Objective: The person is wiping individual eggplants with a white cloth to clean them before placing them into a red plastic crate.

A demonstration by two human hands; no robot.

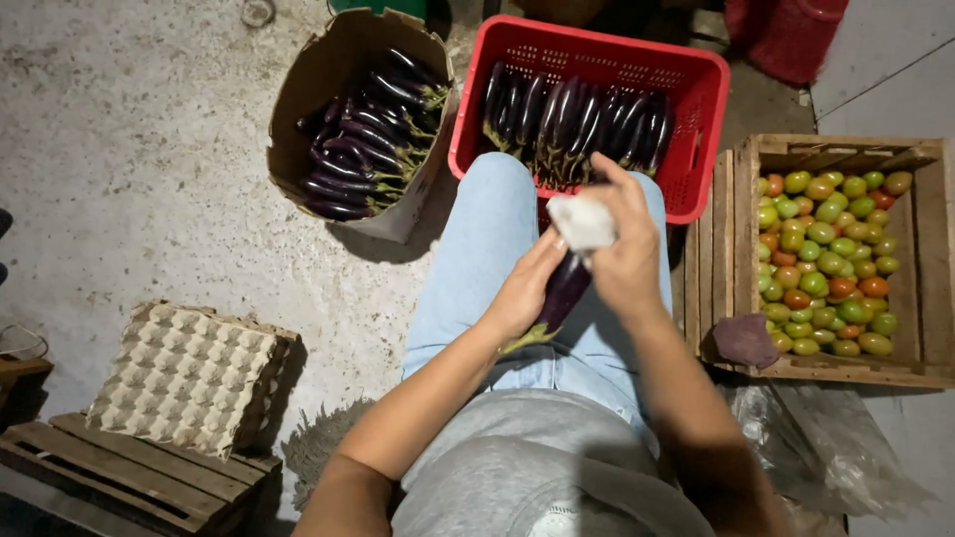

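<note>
My left hand grips a long dark purple eggplant over my lap, its green stem pointing toward me. My right hand holds a white cloth pressed against the eggplant's upper end. Just beyond my knees stands a red plastic crate lined with several eggplants side by side. To its left an open cardboard box holds several more eggplants, stems to the right.
A wooden crate at my right is full of green and red tomatoes, with a purple cloth on its near corner. A stack of egg trays rests on a wooden pallet at the lower left. Crumpled plastic lies at the lower right.
</note>
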